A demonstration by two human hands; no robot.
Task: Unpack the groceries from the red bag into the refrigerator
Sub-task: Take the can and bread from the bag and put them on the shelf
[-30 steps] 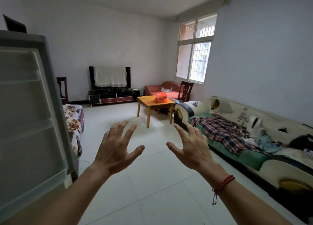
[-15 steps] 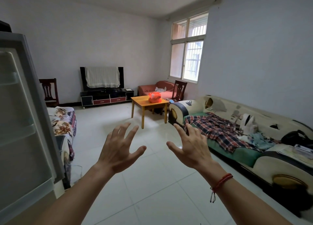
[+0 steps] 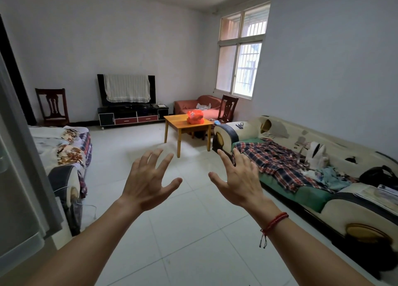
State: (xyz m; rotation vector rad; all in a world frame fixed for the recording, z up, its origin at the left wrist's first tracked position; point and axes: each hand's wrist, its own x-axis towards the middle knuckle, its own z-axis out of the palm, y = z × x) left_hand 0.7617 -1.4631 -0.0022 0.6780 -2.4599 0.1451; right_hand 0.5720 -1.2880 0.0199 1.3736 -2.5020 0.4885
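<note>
**Fingers** (image 3: 164, 163): on both of your hands they are spread wide and straight, thumbs out, gripping nothing and touching nothing.

**Left hand** (image 3: 148, 185) and **right hand** (image 3: 239, 183): raised side by side with their backs toward you, apart from each other, above the white tiled floor (image 3: 193, 242). A red cord bracelet (image 3: 274, 220) circles your right wrist.

**Refrigerator door** (image 3: 23, 178): stands open at the left edge of view, just beside your left forearm. The cabinet itself lies out of view, so what its shelves hold cannot be told.

**Red bag** (image 3: 195, 117): sits on the wooden table (image 3: 175, 120) across the room, well apart from both hands. It is near a wooden chair (image 3: 228, 109) and the arm of the long sofa (image 3: 308, 198). The bag looks bulged and gathered at the top; its contents are too small and too veiled by the plastic to name.

**Progress, as a judgement**: you are at the very start. No item shows in your hands and the bag appears full and untouched. All of the unpacking is left: cross the floor, take the bag or its items, and carry them to the refrigerator.
</note>
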